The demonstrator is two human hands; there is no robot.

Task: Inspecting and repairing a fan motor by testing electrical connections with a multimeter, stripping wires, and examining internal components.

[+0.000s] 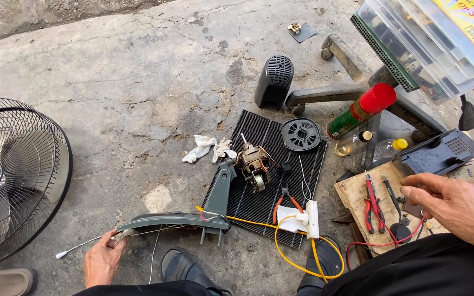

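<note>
From where I watch, the wire fan guard (12, 175) fills the far left. Right of it lies the ribbed black mat (259, 192) carrying the fan motor (252, 164), a round black cap (300, 134) and orange-handled pliers (285, 201). My left hand (102, 262) closes around the near-left end of the grey fan stand piece (176, 221), which stretches right onto the mat's near edge. I would keep that grip steady and mind the loose yellow wire (297, 257). My right hand (456, 205) hangs half-curled, holding nothing, over the wooden board (355, 194) with the red pliers (373, 203). Far right, clear plastic compartment boxes (440, 44) hold small parts too blurred to tell; beside the red-capped spray can (360, 109), a small bottle (352, 143) holds yellowish liquid.
</note>
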